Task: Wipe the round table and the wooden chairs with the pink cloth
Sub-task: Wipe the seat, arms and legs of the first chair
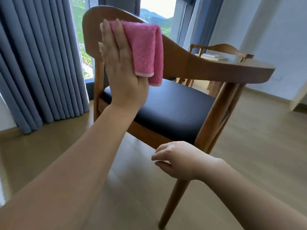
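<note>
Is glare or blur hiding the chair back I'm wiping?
Head view: the window behind is blown out, but the chair back and pink cloth read clearly; wide-angle bending curves the curtains; the near forearms look soft.

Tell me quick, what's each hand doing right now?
Left hand: open, fingers straight, pressing the cloth on the chair.
Right hand: open, loosely curled, empty.

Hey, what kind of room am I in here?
Probably a living or dining room in a flat or hotel: blue-grey floor-length curtains beside a tall window looking onto green hills, a wooden chair with a dark padded seat, and wood-look flooring.
</note>
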Demonstrator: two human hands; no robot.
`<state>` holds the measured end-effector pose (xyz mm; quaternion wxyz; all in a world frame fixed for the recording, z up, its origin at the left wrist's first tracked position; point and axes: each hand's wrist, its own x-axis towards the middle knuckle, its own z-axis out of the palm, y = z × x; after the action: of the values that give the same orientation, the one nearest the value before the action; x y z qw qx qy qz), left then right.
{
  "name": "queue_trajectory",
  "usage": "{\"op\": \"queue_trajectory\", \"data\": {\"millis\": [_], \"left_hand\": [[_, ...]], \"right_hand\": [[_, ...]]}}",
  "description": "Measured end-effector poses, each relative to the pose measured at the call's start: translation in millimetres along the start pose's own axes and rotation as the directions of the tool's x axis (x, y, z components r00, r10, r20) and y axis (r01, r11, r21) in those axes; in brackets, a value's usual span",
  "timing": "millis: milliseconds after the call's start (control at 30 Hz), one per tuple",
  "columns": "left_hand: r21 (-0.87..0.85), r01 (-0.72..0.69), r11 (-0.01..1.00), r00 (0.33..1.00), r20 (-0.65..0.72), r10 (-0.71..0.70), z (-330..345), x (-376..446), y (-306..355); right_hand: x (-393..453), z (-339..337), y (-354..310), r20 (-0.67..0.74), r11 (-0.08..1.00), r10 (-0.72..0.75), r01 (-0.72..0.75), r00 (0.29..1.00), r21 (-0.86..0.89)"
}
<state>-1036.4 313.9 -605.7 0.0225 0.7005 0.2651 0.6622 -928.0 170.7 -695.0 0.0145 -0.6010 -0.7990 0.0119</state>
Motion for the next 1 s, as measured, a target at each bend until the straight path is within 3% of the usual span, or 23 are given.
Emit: {"op": "queue_trajectory", "data": {"millis": [100, 200, 333, 667, 867, 1000], "left_hand": [[0.051, -0.123, 0.991, 0.990, -0.064, 0.126, 16, -13, 11], [0.174, -0.250, 0.952, 0.965, -0.036, 0.260, 33, -23, 18], [0.183, -0.372, 0.910, 0.922, -0.044, 0.386, 45, -34, 29], [0.233, -0.505, 0.831, 0.861, 0.069, 0.504, 51, -33, 47], [0.099, -0.629, 0.771, 0.776, 0.144, 0.614, 54, -33, 72], [-0.181, -0.634, 0.752, 0.734, 0.165, 0.659, 44, -41, 75]], "right_hand": [[-11, 0, 4, 0.006, 1.000, 0.007, -0.007, 1.000, 0.007], [-19, 3, 4, 0.049, 1.000, 0.009, -0.010, 0.999, 0.006], [-25, 4, 5, 0.103, 0.999, 0.024, -0.027, 0.994, 0.027], [-23, 6, 5, 0.082, 0.999, 0.022, -0.024, 0.996, 0.024], [-24, 6, 6, 0.077, 1.000, 0.013, -0.015, 0.997, 0.025], [-26, 6, 9, 0.069, 0.999, 0.009, -0.013, 0.998, 0.044]]}}
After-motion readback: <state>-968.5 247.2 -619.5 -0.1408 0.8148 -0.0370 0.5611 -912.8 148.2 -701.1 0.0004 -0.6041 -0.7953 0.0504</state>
